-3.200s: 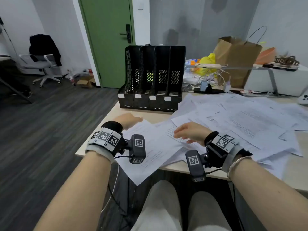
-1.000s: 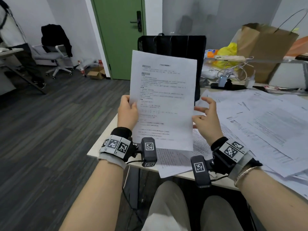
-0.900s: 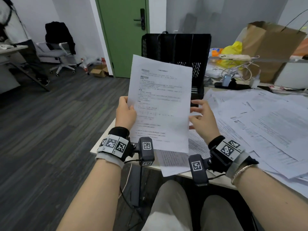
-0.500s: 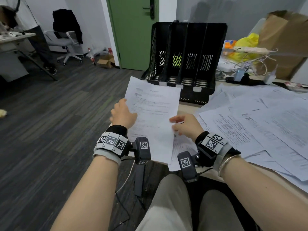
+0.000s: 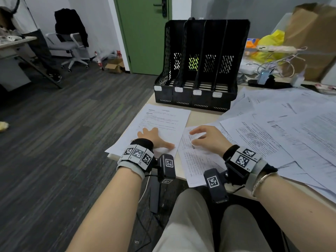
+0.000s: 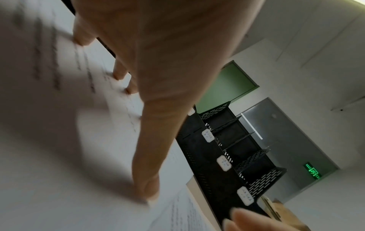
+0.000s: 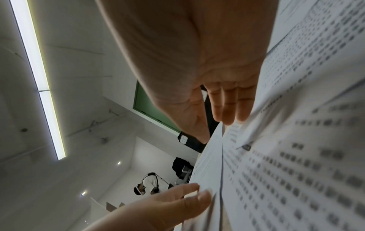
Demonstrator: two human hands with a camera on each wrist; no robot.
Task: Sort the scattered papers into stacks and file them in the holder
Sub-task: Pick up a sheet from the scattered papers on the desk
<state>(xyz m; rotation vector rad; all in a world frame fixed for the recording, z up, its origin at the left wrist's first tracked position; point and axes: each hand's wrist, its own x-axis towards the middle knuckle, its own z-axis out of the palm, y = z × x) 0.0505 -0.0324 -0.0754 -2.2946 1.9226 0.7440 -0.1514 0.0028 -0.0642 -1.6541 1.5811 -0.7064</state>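
At the near left corner of the tabletop (image 5: pixel 201 117), the left hand (image 5: pixel 154 137) lay flat on a single printed sheet (image 5: pixel 163 122), fingers (image 6: pixel 118 73) spread wide and pressing it down. Just right of it, the right hand (image 5: pixel 209 139) hovered over another sheet (image 5: pixel 196 160), fingers (image 7: pixel 227 109) loosely straight, holding nothing. The black four-slot holder (image 5: pixel 200 70) stood beyond, and the scattered papers (image 5: pixel 281 128) covered the right side.

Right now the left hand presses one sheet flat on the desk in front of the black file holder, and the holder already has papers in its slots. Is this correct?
One detail is wrong: the black file holder has no papers in its slots; the head view shows them empty. The rest holds: the left hand presses the sheet flat on the desk, in front of the holder.
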